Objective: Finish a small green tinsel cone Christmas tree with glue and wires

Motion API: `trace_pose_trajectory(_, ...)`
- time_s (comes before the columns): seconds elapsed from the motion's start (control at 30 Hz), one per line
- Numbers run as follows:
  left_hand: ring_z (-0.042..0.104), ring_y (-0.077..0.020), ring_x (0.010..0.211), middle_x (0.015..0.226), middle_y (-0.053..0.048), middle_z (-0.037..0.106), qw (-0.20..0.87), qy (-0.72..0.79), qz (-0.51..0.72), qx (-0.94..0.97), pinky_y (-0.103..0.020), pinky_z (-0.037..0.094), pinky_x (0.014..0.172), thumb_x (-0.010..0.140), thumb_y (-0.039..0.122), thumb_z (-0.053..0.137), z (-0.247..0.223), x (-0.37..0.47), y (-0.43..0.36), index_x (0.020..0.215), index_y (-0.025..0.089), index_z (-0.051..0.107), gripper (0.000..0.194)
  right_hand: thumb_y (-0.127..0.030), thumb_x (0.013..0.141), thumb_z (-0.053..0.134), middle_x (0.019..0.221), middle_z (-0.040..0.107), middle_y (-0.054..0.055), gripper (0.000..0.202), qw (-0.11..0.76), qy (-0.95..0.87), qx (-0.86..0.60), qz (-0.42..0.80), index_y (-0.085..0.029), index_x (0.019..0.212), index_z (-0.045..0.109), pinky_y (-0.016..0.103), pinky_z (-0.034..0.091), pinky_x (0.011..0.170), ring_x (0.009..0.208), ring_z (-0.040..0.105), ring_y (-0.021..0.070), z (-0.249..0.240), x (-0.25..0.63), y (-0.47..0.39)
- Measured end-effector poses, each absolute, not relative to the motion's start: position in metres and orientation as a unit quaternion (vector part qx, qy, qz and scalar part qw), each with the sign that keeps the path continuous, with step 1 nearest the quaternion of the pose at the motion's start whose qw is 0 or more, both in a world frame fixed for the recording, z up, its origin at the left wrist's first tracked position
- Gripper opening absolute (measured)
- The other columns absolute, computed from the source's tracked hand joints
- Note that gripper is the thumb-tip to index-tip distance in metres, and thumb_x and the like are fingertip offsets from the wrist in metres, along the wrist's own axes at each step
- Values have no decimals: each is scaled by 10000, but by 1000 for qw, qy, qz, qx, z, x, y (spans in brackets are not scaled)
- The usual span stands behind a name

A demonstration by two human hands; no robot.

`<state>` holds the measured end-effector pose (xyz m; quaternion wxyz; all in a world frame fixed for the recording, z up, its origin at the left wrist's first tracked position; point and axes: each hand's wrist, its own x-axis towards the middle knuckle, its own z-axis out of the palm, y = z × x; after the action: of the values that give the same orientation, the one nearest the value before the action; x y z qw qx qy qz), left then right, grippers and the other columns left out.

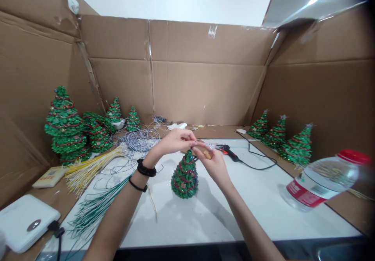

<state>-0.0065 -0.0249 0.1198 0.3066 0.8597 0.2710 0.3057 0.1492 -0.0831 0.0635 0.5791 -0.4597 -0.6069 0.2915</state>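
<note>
A small green tree [184, 177] with red garland stands upright on the white board, just below my two hands. My left hand [177, 140], with black bands on its wrist, has its fingers pinched at the tree's top. My right hand [211, 160] meets it there, fingers closed around the same spot. A clear, shiny piece [211, 146] shows at the fingertips of my right hand. A thin wire seems to run between the fingers, but what each hand grips at the tip is too small to name.
Green wires [98, 206], yellow wires [93, 165] and a silvery wire tangle [139, 139] lie left. Several trees stand at both sides. A black-handled tool [232, 154] with a cord lies behind my right hand; a bottle [325, 179] stands right, a white box [26, 222] left.
</note>
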Motion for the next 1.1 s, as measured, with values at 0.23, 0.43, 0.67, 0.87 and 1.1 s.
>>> trace_pose_trajectory(0.23, 501, -93, 613, 622, 21, 550, 340, 278, 245, 864, -205, 380, 563, 764, 280, 622, 117, -6, -25, 688, 139, 587, 163, -494, 814, 588, 564, 458, -46, 348, 689, -525, -441, 234, -199, 986, 657, 220, 247, 443, 476, 300, 87, 61, 154, -86)
trace_pose_trajectory(0.43, 552, -113, 679, 718, -8, 614, 446, 211, 230, 838, -243, 422, 632, 783, 340, 615, 108, -7, -15, 691, 158, 502, 233, -504, 773, 628, 637, 517, -29, 338, 682, -534, -387, 316, -201, 916, 588, 217, 290, 445, 491, 360, 84, 76, 152, -78)
trace_pose_trajectory(0.67, 640, -172, 709, 633, 4, 616, 640, 90, 170, 744, -361, 482, 805, 703, 548, 701, 64, 7, -2, 966, 160, 556, 490, -508, 766, 621, 602, 457, -51, 318, 660, -557, -399, 309, -204, 830, 551, 210, 327, 428, 464, 356, 75, 92, 151, -72)
trace_pose_trajectory(0.87, 495, -96, 436, 441, 81, 423, 607, 151, 265, 734, -275, 467, 552, 818, 481, 598, 62, 33, -26, 706, 181, 455, 351, -480, 789, 606, 663, 479, -40, 292, 652, -579, -384, 304, -203, 850, 541, 211, 388, 480, 524, 437, 79, 101, 153, -76)
trace_pose_trajectory(1.1, 482, -86, 435, 488, 73, 462, 496, 232, 348, 761, -236, 428, 490, 846, 399, 572, 110, 28, -62, 851, 172, 505, 238, -481, 809, 595, 691, 520, -20, 273, 656, -611, -325, 302, -224, 887, 543, 228, 434, 499, 550, 509, 95, 133, 156, -98)
